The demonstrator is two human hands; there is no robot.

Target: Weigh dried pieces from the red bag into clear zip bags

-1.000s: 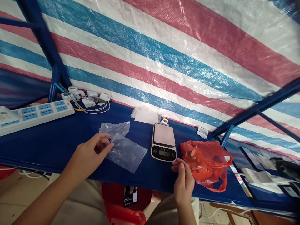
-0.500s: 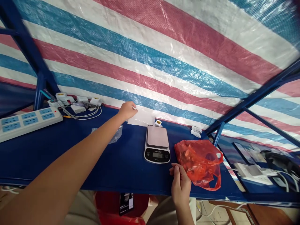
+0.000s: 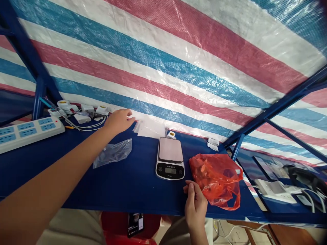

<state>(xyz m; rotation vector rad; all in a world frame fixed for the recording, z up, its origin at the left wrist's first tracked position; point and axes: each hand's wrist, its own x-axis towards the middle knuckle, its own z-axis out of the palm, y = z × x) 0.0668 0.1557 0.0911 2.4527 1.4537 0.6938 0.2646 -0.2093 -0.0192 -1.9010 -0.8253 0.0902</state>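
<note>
My left hand point(image 3: 119, 121) reaches over the back of the blue table, its fingers loosely bent, with a gap between thumb and forefinger. A pale sliver shows in that gap; it looks like the sheeting behind. Right of the hand lies a flat white sheet point(image 3: 151, 130), with clear plastic at its left edge. Below the hand is a crumpled clear plastic bag point(image 3: 114, 152). My right hand point(image 3: 195, 202) rests by the table's front edge, fingers curled in and thumb against them. It is between the kitchen scale point(image 3: 171, 149) and the red plastic bag point(image 3: 216, 177).
On the left are a power strip point(image 3: 28, 132) and several white plugs with cables point(image 3: 88, 117). A small white block point(image 3: 171, 135) stands behind the scale, and small white packets point(image 3: 213, 144) lie at the back right. A phone point(image 3: 135, 224) is below the table edge.
My left hand has moved left, away from the white sheet, uncovering more of the clear plastic beside it and the crumpled clear bag. My right hand has stayed nearly still.
</note>
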